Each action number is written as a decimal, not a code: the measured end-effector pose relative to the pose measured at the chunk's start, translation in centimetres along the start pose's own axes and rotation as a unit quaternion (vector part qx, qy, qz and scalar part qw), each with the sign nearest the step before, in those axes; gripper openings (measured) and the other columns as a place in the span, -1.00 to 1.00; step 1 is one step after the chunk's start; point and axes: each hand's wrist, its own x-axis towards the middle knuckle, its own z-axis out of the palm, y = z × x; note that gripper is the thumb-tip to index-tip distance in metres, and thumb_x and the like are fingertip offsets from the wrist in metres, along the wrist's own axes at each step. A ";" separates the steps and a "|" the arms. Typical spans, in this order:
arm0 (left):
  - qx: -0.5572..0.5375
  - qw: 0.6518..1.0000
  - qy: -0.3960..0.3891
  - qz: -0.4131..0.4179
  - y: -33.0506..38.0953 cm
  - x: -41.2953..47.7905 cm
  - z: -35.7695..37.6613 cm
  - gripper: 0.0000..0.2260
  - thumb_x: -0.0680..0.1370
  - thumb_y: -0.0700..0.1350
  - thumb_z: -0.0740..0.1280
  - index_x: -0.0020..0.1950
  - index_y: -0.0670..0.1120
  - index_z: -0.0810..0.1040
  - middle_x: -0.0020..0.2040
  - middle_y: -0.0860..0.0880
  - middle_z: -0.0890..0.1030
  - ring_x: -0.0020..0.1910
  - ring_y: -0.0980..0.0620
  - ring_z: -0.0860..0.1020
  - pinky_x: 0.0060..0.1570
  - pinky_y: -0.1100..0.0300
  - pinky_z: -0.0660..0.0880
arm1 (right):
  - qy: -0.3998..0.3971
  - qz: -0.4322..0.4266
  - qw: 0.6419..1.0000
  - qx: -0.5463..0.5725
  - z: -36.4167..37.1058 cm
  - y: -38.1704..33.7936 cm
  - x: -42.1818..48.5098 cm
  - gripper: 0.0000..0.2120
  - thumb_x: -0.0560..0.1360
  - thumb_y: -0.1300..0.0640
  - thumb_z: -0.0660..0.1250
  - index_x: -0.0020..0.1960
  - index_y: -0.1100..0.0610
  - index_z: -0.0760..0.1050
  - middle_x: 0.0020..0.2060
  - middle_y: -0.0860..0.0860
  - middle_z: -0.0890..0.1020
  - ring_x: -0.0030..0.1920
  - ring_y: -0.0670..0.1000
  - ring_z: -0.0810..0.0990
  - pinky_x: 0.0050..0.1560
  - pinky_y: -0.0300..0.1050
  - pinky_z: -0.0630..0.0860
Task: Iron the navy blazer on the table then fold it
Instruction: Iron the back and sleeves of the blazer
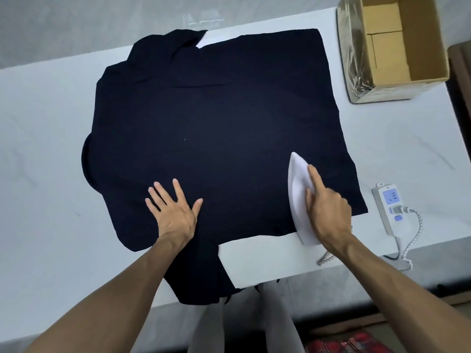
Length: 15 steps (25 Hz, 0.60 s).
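The navy blazer (pixel 216 123) lies spread flat across the white table (pixel 46 149), one sleeve hanging over the near edge. My left hand (pixel 174 212) presses flat on the blazer's near left part with fingers spread. My right hand (pixel 328 207) grips the handle of a white iron (pixel 298 189), index finger stretched along its top. The iron stands on the blazer's near right corner, its tip pointing away from me and its heel over the bare table.
An open cardboard box (pixel 390 47) sits at the table's far right corner. A white power strip (pixel 388 207) lies at the right edge, with the iron's braided cord (pixel 415 240) plugged in and looping off the table. A clear plastic bag (pixel 201 20) lies beyond the blazer.
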 end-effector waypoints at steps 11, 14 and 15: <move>0.035 0.999 -0.025 -0.001 0.3 0.0 -0.4 -0.23 0.60 0.31 -0.15 0.59 -0.19 -0.26 0.53 -0.47 -0.10 0.54 -0.43 -0.07 0.49 -0.30 -0.01 | 0.028 0.078 0.996 0.017 -0.8 3.9 1.6 -0.50 0.65 0.10 0.04 0.56 -0.06 0.04 -0.36 0.08 0.43 -0.35 0.14 0.37 -0.30 -0.05 0.30; 0.032 0.999 -0.018 -0.003 0.3 0.0 -0.5 -0.23 0.60 0.31 -0.13 0.60 -0.20 -0.23 0.53 -0.47 -0.09 0.54 -0.44 -0.06 0.48 -0.31 0.00 | 0.031 0.104 0.993 0.036 -1.0 4.0 1.7 -0.52 0.65 0.10 0.05 0.55 -0.03 0.05 -0.30 0.09 0.43 -0.29 0.15 0.37 -0.25 -0.03 0.30; 0.035 0.999 -0.022 -0.003 0.3 0.0 -0.5 -0.23 0.60 0.31 -0.13 0.60 -0.20 -0.24 0.53 -0.47 -0.09 0.54 -0.44 -0.06 0.48 -0.30 0.00 | 0.035 0.114 0.992 0.044 -1.1 4.3 1.7 -0.53 0.65 0.10 0.05 0.54 -0.02 0.06 -0.30 0.10 0.43 -0.28 0.15 0.36 -0.24 -0.03 0.29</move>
